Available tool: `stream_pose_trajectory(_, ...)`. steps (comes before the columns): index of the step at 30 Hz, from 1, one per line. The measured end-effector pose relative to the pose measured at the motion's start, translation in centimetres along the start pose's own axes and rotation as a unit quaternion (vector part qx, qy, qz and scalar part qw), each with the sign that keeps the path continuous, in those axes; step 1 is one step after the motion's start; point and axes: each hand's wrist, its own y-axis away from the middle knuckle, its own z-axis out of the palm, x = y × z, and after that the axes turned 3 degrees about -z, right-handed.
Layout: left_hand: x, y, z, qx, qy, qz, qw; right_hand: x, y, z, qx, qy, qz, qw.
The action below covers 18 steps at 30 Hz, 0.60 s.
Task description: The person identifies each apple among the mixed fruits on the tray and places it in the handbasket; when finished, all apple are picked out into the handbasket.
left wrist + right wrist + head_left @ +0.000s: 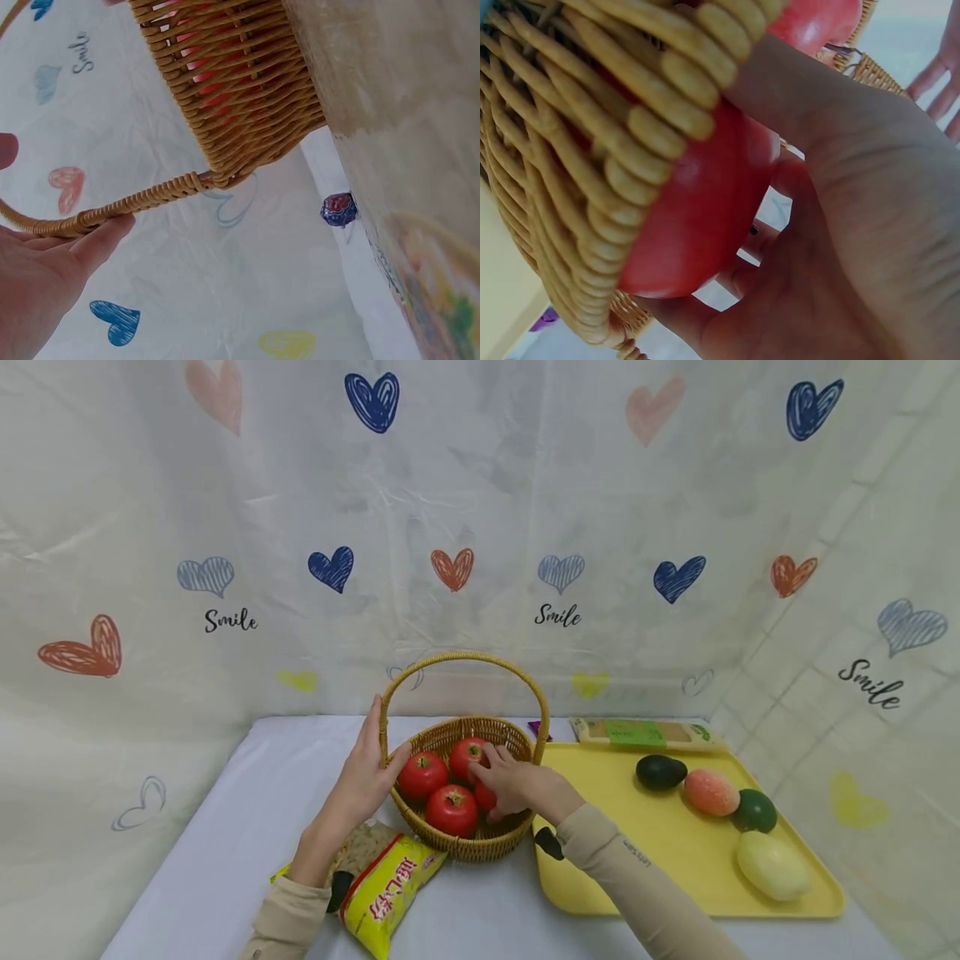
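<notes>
A wicker basket (468,852) with a tall arched handle holds several red pomegranates (452,811). My left hand (367,781) rests against the left foot of the handle, its fingers fairly straight along the outside and the thumb by the rim. In the left wrist view those fingers (101,244) touch the handle (142,201). My right hand (517,783) reaches into the basket's right side. Its thumb and fingers curl round one pomegranate (705,202), which sits close inside the woven wall (577,165); the hand hides part of that fruit in the head view.
A yellow tray (637,843) at the right bears a dark avocado (662,772), a pinkish fruit (711,792), a green fruit (754,811) and a pale yellow fruit (774,866). A long package (645,734) lies behind it. A yellow food bag (393,885) lies before the basket, beneath the left forearm.
</notes>
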Motion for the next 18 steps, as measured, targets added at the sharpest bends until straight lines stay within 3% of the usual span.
stream_pose_trajectory(18, -0.2, 0.3, -0.4, 0.004, -0.010, -0.002, 0.9999, 0.0, 0.4, 1.6, 0.037, 0.013, -0.033, 0.999)
